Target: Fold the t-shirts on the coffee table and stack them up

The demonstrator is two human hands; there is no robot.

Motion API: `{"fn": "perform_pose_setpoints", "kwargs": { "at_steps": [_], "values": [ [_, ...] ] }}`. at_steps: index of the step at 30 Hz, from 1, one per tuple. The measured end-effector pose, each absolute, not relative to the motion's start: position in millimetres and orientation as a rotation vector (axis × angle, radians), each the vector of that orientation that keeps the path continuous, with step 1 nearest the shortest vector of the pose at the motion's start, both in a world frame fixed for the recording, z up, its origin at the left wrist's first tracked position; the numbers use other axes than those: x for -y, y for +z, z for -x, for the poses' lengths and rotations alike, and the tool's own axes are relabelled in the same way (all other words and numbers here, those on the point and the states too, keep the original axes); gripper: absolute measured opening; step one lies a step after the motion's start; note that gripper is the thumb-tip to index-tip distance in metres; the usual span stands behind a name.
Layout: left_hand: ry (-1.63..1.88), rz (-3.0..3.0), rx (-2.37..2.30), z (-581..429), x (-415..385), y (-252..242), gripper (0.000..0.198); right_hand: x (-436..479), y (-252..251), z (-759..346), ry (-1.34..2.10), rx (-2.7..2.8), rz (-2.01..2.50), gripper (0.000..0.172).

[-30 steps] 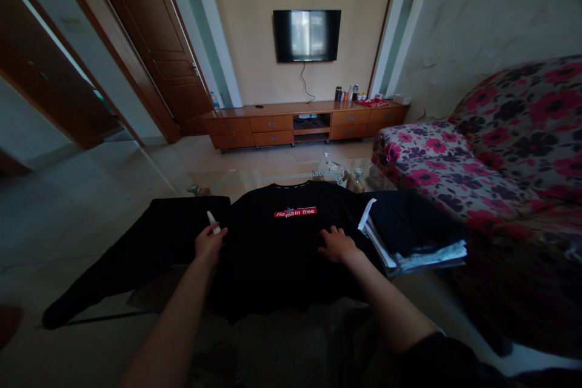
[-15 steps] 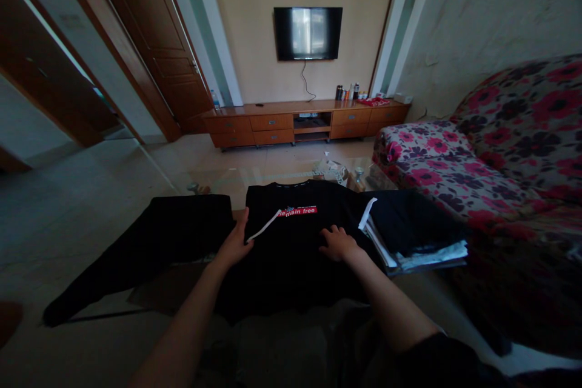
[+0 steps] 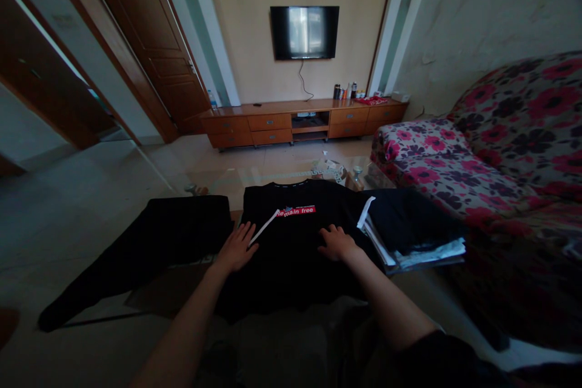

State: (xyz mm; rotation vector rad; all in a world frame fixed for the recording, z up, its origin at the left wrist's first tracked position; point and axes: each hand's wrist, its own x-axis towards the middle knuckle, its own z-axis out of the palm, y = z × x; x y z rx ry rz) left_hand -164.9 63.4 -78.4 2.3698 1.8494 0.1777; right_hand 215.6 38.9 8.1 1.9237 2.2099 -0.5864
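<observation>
A black shirt point(image 3: 291, 254) with a red "main free" print lies spread on a glass table point(image 3: 218, 177), collar away from me. My left hand point(image 3: 237, 247) rests flat on its left side, fingers spread. Beside those fingers a white strip point(image 3: 264, 227) runs slantwise up to the print. On the right half of the shirt lies my right hand point(image 3: 337, 243), fingers apart and holding nothing. Left of the shirt is another black garment point(image 3: 182, 224), with one long part reaching toward the near left. To the right, a dark folded garment point(image 3: 413, 218) tops a stack of white-edged items point(image 3: 436, 254).
A flowered sofa point(image 3: 427, 157) stands close on the right. Beyond the table, a low wooden TV cabinet point(image 3: 273, 127) holds bottles and cans point(image 3: 345, 92) under a wall television point(image 3: 304, 33). A small glass item point(image 3: 357, 176) and crumpled white paper point(image 3: 330, 165) are near the table's far edge.
My left hand has turned from edge-on to palm down, its fingers now lying spread on the shirt. The right hand stays in place. The view has shifted slightly.
</observation>
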Motion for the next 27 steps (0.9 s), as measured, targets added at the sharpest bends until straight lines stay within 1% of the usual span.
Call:
{"fn": "perform_pose_setpoints", "kwargs": {
  "at_steps": [3,7,11,15,18,21,24,27],
  "values": [
    [0.164,-2.355,-1.919,158.3,-70.5,-73.6,0.067,-39.0,9.1,-214.8,-0.568,-2.212,-1.921,0.060],
    [0.234,-2.459,-2.003,153.7,-78.5,-73.9,0.061,-39.1,11.8,-211.7,-0.551,-2.197,-1.926,0.060],
    [0.151,-2.427,-2.030,156.5,-86.8,-78.6,0.061,-39.0,15.2,-206.3,-0.546,-2.161,-1.938,0.061],
    [0.118,-2.381,-2.094,155.3,-110.9,-71.1,0.064,-38.4,20.0,-198.0,-0.546,-2.119,-1.921,0.062],
    [0.212,-2.396,-2.149,153.6,-136.5,-69.7,0.066,-38.5,25.6,-190.4,-0.556,-2.115,-1.892,0.062],
    [0.261,-2.418,-2.123,157.9,-159.2,-81.2,0.072,-40.8,32.4,-182.9,-0.573,-2.099,-1.875,0.062],
    [0.178,-2.379,-2.056,166.1,-176.2,-94.6,0.079,-45.6,37.6,-176.9,-0.580,-2.093,-1.876,0.061],
    [0.184,-2.354,-2.083,169.5,-190.6,-97.0,0.077,-51.1,40.0,-173.2,-0.598,-2.108,-1.863,0.060]
  ]
}}
